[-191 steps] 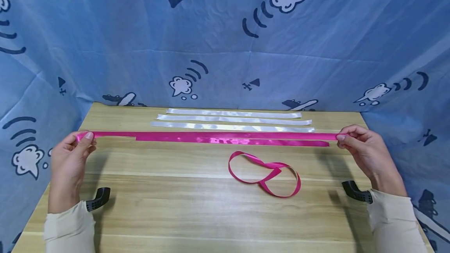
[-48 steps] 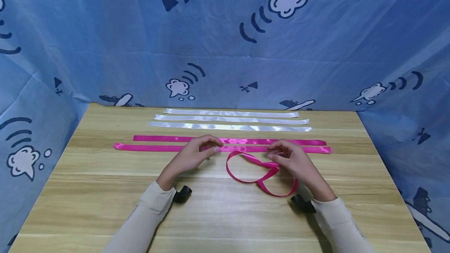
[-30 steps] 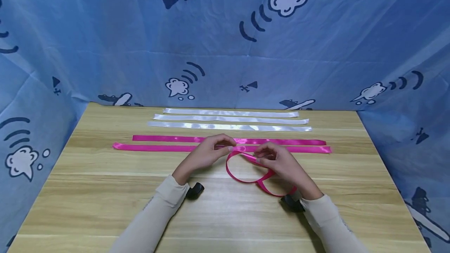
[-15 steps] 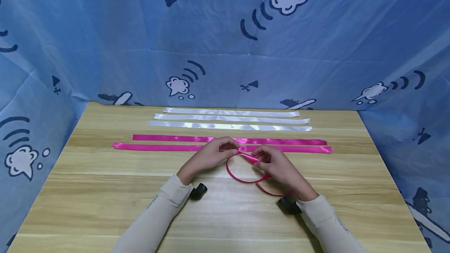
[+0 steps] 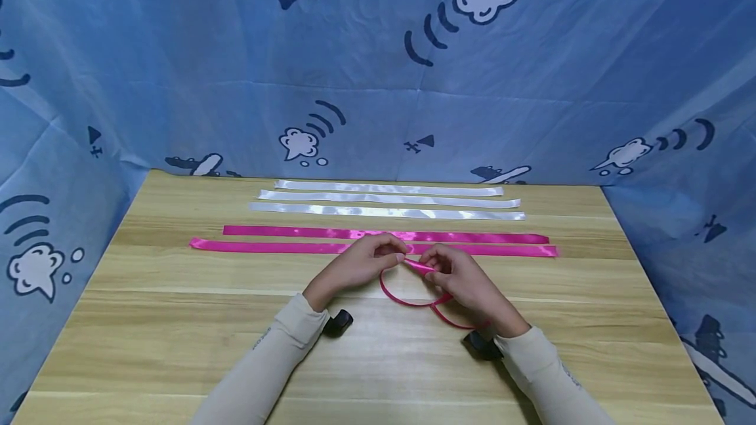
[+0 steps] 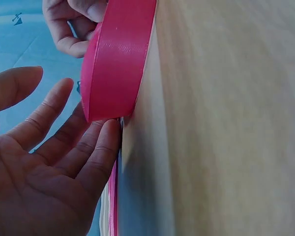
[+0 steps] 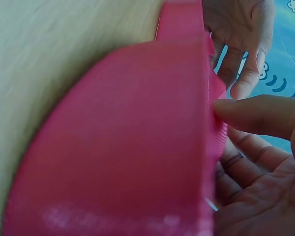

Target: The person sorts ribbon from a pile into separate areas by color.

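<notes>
A narrow pink ribbon (image 5: 420, 267) lies in loops on the table, its upper part between my two hands. My right hand (image 5: 469, 284) pinches it, with the thumb against one face and fingers behind, as the right wrist view shows. At the ribbon's left side is my left hand (image 5: 359, 264). The left wrist view shows that hand's thumb and index finger spread apart, while other fingertips reach the ribbon's edge (image 6: 115, 73). Just beyond the hands, two straight pink ribbons, a back one (image 5: 283, 232) and a front one (image 5: 266, 246), lie side by side, partly covered by the hands.
Three white ribbons, far (image 5: 384, 188), middle (image 5: 384, 199) and near (image 5: 384, 212), lie parallel towards the back of the wooden table (image 5: 177, 320). A blue printed cloth (image 5: 366, 31) hangs behind and at both sides.
Earlier both hands held one pink ribbon stretched out; it now lies in front of the other straight one. Since then my hands have come together at the looped ribbon, and the right one has gripped it.
</notes>
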`<state>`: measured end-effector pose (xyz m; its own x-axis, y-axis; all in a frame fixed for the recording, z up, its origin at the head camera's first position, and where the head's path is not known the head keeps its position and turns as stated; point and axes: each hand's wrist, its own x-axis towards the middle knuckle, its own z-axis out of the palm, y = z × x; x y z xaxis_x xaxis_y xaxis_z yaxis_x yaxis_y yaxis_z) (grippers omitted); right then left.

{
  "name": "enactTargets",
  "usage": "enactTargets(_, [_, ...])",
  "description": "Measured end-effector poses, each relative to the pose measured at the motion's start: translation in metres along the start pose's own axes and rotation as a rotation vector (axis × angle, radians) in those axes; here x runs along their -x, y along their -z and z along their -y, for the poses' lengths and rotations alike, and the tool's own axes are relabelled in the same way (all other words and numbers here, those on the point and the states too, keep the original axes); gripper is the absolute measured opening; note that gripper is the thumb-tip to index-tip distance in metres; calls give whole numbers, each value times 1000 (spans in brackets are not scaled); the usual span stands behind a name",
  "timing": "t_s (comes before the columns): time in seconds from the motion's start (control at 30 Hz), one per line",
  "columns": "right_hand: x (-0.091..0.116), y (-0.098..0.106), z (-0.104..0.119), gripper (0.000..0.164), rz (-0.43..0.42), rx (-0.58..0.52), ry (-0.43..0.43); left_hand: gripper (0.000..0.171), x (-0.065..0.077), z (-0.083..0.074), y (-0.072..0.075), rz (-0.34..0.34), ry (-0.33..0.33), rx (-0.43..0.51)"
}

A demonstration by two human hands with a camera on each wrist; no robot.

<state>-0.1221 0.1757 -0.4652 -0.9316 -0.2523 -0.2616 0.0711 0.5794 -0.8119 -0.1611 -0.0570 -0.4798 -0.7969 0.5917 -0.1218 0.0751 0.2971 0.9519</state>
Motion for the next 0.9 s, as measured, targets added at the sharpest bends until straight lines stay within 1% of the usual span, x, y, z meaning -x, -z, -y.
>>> enactTargets(0.13, [0,0,1,26,1,-19,6,24,0,0,-2,6,-7,2])
enactTargets(0.4, [4,1,4,30,14,-54,22,23,1,-4,-6,25,-8,-57])
enactTargets(0.67, [5,2,8,30,15,-64,27,21,2,-5,-8,63,-25,-9])
enactTargets(0.9, [7,1,10,27,21,-83,31,16,2,-6,-9,71,-26,-9])
